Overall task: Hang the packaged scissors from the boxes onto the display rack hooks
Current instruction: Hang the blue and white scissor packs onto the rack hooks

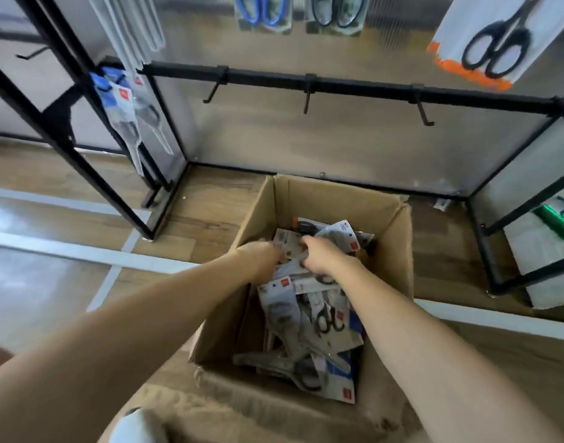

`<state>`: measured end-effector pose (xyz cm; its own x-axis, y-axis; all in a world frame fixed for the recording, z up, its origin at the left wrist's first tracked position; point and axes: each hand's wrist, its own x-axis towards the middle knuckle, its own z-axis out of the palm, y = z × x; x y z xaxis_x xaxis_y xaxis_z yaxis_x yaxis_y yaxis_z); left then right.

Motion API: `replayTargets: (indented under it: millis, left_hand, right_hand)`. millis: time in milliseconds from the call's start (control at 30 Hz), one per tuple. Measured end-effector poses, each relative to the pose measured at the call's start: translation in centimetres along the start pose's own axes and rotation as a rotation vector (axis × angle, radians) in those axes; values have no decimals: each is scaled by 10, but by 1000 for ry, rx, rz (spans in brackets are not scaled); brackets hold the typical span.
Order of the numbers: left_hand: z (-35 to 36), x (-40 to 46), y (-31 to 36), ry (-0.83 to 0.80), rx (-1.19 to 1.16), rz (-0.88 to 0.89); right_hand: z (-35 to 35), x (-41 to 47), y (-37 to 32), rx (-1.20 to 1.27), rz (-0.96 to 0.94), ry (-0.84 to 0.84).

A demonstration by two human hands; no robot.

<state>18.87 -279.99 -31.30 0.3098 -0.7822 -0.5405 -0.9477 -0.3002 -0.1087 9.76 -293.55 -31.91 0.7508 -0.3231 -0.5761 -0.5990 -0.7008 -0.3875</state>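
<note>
- Right hand: reached down into the cardboard box, fingers curled over a packaged pair of scissors near the top of the pile; it grips that pack, knuckles toward the camera.
- Left hand: beside the right hand in the same box, fingertips buried among the packs; whether it grips one or only presses on them cannot be told.
- Packaged scissors: a loose heap of carded packs fills the box, grey and black handles, small red labels on the cards, some blue-edged cards at the near right.
- Cardboard box: open-topped, standing on the wooden floor just in front of the rack's base.
- Display rack: black metal frame with translucent panels; its lower crossbar runs across the view.
- Hooks: three on that crossbar, left hook, middle hook, right hook, all bare.
- Hung stock, upper row: a blue-handled pack and a dark-handled pack at the top edge; a larger black-handled pack with an orange band at the upper right.
- Hung stock, left side: several packs hanging on the side panel.
- Green item: behind the right-hand panel, kind unclear.
</note>
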Motion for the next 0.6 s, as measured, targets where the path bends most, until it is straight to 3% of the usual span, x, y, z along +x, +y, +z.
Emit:
replayTargets:
  millis: [67,200,333,500,600]
  left_hand:
    - [9,0,-33,-64,49,-33]
    - [10,2,-88,-248,168,-109]
    - [24,6,-110,-305,53,-93]
    - [43,15,-130,-95,-226,7]
    - [46,17,-130,-134,-254,17]
  right_hand:
    - [1,24,-17,-92,-25,-68]
    - [5,57,-48,-191,-99,-48]
    - [34,49,-57,-278,-104,-122]
    - [73,62,-68,-286,-88,-67]
    - [100,66,-70,-443,-60,-67]
